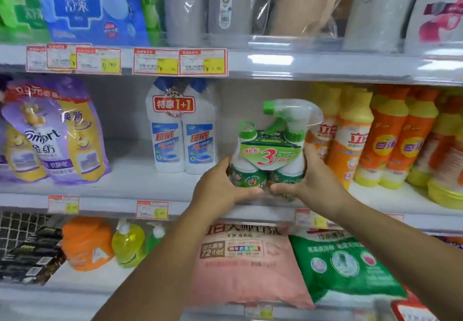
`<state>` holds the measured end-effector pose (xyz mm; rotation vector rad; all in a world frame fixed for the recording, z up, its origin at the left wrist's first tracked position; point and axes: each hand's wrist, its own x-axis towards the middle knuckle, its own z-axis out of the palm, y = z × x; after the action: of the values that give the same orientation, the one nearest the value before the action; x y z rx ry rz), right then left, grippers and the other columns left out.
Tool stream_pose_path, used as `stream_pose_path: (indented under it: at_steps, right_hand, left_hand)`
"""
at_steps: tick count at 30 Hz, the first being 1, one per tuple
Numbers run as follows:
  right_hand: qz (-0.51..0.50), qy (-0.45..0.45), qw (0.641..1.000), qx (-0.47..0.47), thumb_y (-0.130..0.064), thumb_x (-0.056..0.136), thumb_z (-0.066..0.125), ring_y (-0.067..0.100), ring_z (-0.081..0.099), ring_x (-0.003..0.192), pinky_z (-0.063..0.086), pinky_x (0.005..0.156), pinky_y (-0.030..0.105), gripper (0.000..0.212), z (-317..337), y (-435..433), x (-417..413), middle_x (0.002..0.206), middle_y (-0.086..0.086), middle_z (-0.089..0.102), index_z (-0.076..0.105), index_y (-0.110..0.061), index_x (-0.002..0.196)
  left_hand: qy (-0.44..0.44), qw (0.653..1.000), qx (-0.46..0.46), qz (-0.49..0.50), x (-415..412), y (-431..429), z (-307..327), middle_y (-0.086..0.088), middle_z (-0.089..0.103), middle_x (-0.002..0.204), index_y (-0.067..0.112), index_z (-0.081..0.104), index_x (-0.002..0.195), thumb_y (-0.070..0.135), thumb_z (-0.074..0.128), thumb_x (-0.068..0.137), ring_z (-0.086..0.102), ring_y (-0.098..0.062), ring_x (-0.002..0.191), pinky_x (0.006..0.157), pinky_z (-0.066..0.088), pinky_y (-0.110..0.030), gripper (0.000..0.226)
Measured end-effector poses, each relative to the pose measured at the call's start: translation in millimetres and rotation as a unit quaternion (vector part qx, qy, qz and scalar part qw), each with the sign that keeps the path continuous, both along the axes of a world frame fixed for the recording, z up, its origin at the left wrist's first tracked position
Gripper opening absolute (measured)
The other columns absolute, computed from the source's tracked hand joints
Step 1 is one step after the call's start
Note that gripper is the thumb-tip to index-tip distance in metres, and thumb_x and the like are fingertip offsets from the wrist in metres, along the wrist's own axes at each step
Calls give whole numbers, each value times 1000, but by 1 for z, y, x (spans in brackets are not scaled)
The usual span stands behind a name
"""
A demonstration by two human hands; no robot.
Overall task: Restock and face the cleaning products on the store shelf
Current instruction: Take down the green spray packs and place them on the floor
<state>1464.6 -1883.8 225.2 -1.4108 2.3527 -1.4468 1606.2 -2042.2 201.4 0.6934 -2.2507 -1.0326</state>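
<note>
Store shelving fills the head view. The left hand [220, 187] and right hand [308, 182] grip the base of a green spray-cleaner twin-pack [269, 155], fingers curled round both sides. The pack stands upright at the middle shelf [140, 182] front, between white bottles [183, 132] and orange bottles [363, 140].

White metal shelving [325, 68] (price tags [155, 61] along edges)

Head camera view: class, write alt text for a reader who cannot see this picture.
A person's left-hand grip and right-hand grip hold a green twin pack of spray cleaner upright at the front of the middle shelf, between a white twin pack of bottles to its left and orange bottles to its right.
</note>
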Motion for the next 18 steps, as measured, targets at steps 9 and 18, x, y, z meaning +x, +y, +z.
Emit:
stream_pose_path:
  at_steps: [9, 18]
  right_hand:
    - [-1, -67, 998, 19, -10, 69, 88, 3, 63, 99, 51, 77, 17, 64, -3, -43, -44, 115, -7, 65, 50, -29, 117]
    - [-63, -93, 993, -18, -11, 77, 82, 10, 50, 108, 43, 87, 23, 92, -22, -77, -54, 120, -9, 48, 24, -15, 148]
  left_hand:
    - [1, 1000, -8, 27, -37, -28, -22, 23, 65, 107, 45, 49, 128, 66, 75, 68, 63, -3, 100, 85, 51, -32, 70]
    - [-159, 969, -188, 4, -11, -44, -29, 14, 50, 144, 42, 39, 144, 79, 60, 71, 49, -12, 128, 102, 39, -31, 84]
